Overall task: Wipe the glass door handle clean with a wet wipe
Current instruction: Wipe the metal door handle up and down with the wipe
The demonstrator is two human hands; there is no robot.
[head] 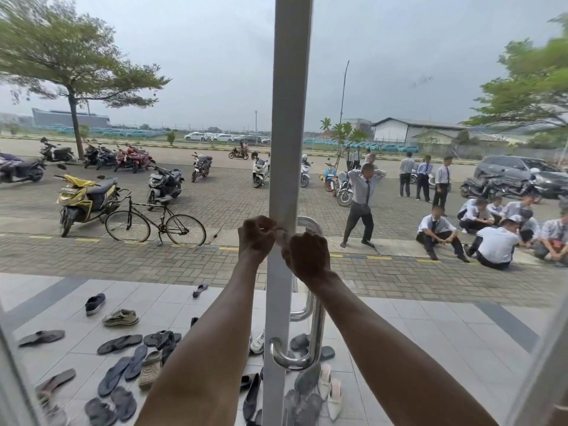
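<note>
- Left hand (256, 238) and right hand (307, 256), both curled closed, pinch a small white wet wipe (281, 238) between them against the grey door frame (290, 118).
- The polished, curved tubular steel handle (316, 327) runs just right of the frame, below the right hand.

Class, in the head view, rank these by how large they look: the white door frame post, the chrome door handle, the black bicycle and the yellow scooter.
1. White door frame post, spanning the picture's full height.
2. Chrome door handle.
3. Black bicycle and yellow scooter look alike; not ranked.
Post and handle are nearest the camera, so this shows apparent size only.
</note>
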